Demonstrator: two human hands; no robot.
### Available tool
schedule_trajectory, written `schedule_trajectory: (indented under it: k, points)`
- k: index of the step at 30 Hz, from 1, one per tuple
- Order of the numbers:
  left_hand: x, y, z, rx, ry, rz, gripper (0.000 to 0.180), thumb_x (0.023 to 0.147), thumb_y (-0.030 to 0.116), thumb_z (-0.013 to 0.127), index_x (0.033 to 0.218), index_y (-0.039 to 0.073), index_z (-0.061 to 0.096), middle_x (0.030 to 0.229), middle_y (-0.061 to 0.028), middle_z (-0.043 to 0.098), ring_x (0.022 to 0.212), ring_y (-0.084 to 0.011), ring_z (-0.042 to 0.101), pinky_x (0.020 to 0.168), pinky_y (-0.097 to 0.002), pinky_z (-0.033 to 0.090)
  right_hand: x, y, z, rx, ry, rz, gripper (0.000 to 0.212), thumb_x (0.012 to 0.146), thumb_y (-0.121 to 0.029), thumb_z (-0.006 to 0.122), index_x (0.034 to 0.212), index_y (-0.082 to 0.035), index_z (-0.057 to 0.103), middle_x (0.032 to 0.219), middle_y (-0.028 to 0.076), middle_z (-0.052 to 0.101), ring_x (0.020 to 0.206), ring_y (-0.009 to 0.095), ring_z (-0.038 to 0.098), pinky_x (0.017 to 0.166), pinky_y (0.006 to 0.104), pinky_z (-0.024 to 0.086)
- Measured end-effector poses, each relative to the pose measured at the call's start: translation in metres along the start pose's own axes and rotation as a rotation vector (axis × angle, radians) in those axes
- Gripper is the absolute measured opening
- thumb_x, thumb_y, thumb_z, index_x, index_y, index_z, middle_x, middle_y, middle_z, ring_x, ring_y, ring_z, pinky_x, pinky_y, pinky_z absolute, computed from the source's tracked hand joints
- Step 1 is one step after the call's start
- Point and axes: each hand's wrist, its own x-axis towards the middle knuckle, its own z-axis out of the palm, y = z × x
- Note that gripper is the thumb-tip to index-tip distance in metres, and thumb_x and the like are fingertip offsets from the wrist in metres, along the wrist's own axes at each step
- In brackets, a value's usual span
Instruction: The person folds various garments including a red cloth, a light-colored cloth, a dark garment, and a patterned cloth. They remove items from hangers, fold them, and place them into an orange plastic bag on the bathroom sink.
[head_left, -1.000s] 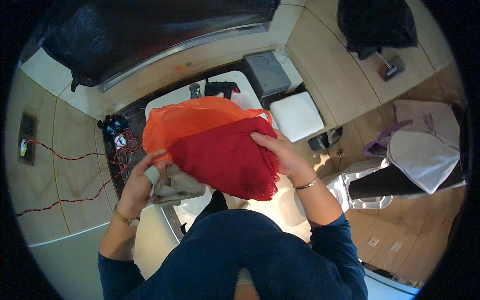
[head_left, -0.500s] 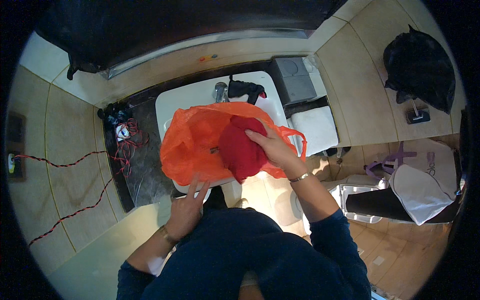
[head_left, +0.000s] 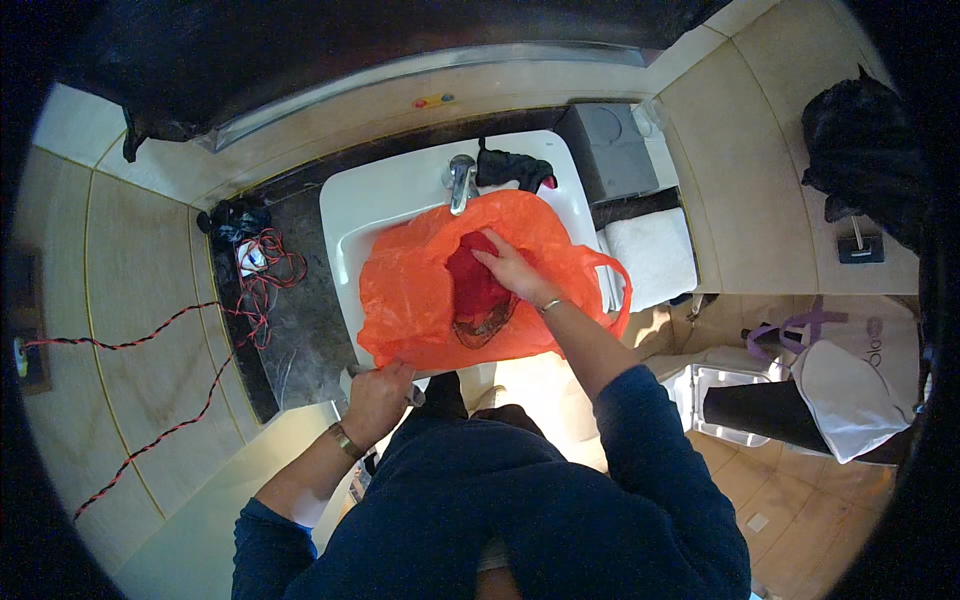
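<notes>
An orange plastic bag lies spread open in the white sink. Inside its mouth is a bunched red cloth, and my right hand is closed on the cloth's upper right part. Just below the cloth shows a dark, mesh-like patch; what it is I cannot make out. At the bag's near left edge, my left hand is closed, with its fingertips pinching the orange plastic. The bag's handle loop hangs over the sink's right side, beside my right forearm.
Behind the bag stands a chrome faucet, with a black cloth on the sink's rim. A grey box and folded white towel lie right. Red-black twisted wires tangle on the dark counter at left.
My right hand has lowered the red cloth into the bag. My left hand, earlier with fingers stretched out, has closed on the bag's edge. The view has shifted slightly.
</notes>
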Motion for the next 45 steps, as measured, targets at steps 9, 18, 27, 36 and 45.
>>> schedule_trajectory:
  k: [9,18,27,36,45]
  points:
    - [0.011,0.009,-0.016,-0.127,0.202,-0.189,0.061,0.070,0.006,0.065,0.129,0.000,0.048,0.100,-0.0211,0.060,0.082,-0.0378,0.063,0.068,-0.0453,0.051,0.001,0.012,0.004,-0.128,-0.079,0.103,0.049,0.099,-0.030,0.048,0.142,-0.008,0.040,0.137,0.016,0.050,0.126,0.028,0.047,0.107,0.0336,0.035]
    - [0.019,0.021,-0.024,-0.264,0.222,-0.231,0.076,0.070,0.003,0.064,0.141,-0.001,0.037,0.092,-0.0215,0.064,0.079,-0.0372,0.065,0.070,-0.0430,0.052,0.016,0.065,-0.038,-0.367,0.149,-0.057,0.045,0.097,-0.032,0.048,0.136,-0.008,0.047,0.134,0.015,0.053,0.124,0.030,0.049,0.107,0.0360,0.035]
    - [0.024,0.027,-0.029,-0.517,0.217,-0.270,0.080,0.070,-0.004,0.061,0.144,0.003,0.034,0.076,-0.0139,0.063,0.070,-0.0271,0.065,0.064,-0.0355,0.051,0.028,0.032,0.009,-0.572,0.367,-0.170,0.037,0.095,-0.026,0.046,0.123,-0.005,0.057,0.128,0.017,0.057,0.122,0.031,0.050,0.106,0.0376,0.037]
    - [0.022,0.035,-0.030,-0.577,0.146,-0.326,0.082,0.070,-0.008,0.060,0.146,0.005,0.032,0.074,-0.0104,0.063,0.069,-0.0202,0.065,0.065,-0.0298,0.051,0.162,0.116,0.098,-0.772,0.338,-0.150,0.036,0.096,-0.025,0.041,0.122,-0.006,0.056,0.125,0.016,0.058,0.118,0.033,0.052,0.102,0.0410,0.039]
    - [0.022,0.024,-0.015,-0.671,0.171,-0.289,0.082,0.071,-0.008,0.061,0.146,0.004,0.031,0.072,-0.0099,0.063,0.068,-0.0207,0.066,0.064,-0.0307,0.052,0.076,0.065,0.080,-0.684,0.195,-0.555,0.051,0.078,-0.029,0.069,0.119,-0.003,0.055,0.113,0.022,0.061,0.107,0.041,0.056,0.093,0.0458,0.046]
